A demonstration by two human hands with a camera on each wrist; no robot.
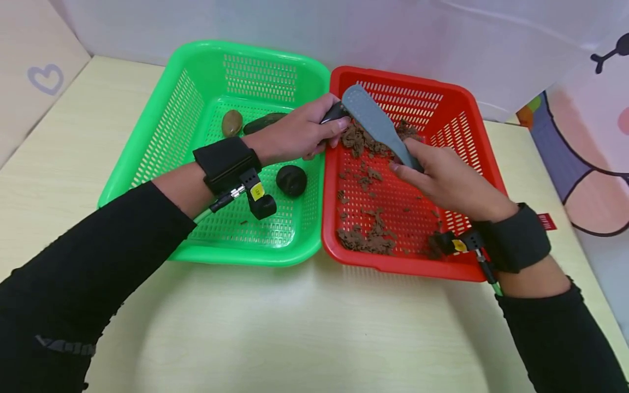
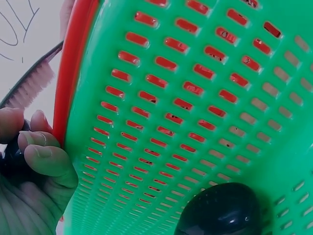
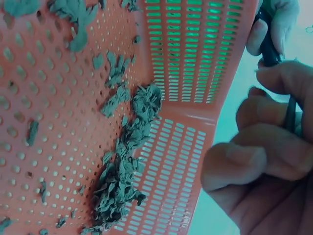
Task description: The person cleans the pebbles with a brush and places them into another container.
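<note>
Over the rim where the two baskets meet, my left hand (image 1: 309,128) grips a small, dark, shiny object (image 1: 334,113); its kind cannot be told, as the fingers cover much of it. My right hand (image 1: 442,174) holds a grey brush (image 1: 374,119) by the handle above the red basket (image 1: 339,256). The brush head slants up to the left, its far end right at the dark object. Pale bristles (image 2: 32,87) show on its underside in the left wrist view. Brown flakes and crumbs (image 1: 366,240) lie in the red basket, piled most along its edges.
The green basket (image 1: 260,256) stands against the red one on a light wooden table (image 1: 275,327). Inside it lie a brown oval thing (image 1: 232,123), a long dark green thing (image 1: 262,123) and a round black thing (image 1: 291,180). A pale wall (image 1: 255,24) rises behind.
</note>
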